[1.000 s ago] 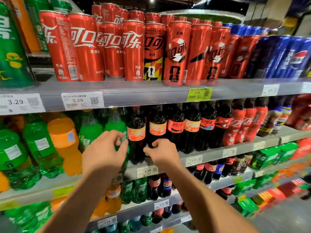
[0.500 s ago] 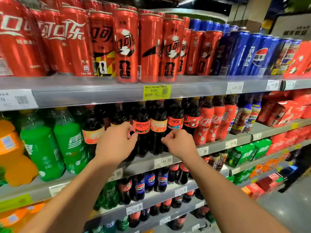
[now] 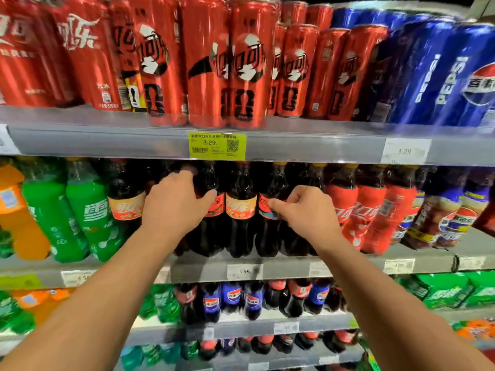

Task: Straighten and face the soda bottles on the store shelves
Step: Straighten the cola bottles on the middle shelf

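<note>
cans (image 3: pixel 227 76) stand on the top shelf (image 3: pixel 107 141); soda bottles (image 3: pixel 241 210) line the shelf (image 3: pixel 348 266) below, with more bottles (image 3: pixel 251 301) on the shelves beneath them.

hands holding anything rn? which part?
Left hand grips a dark cola bottle at its shoulder, above the label. Right hand pinches the label band of another cola bottle two places right.

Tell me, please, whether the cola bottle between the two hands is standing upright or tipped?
Upright: the cola bottle stands on its base on the shelf, orange label facing forward.
</note>
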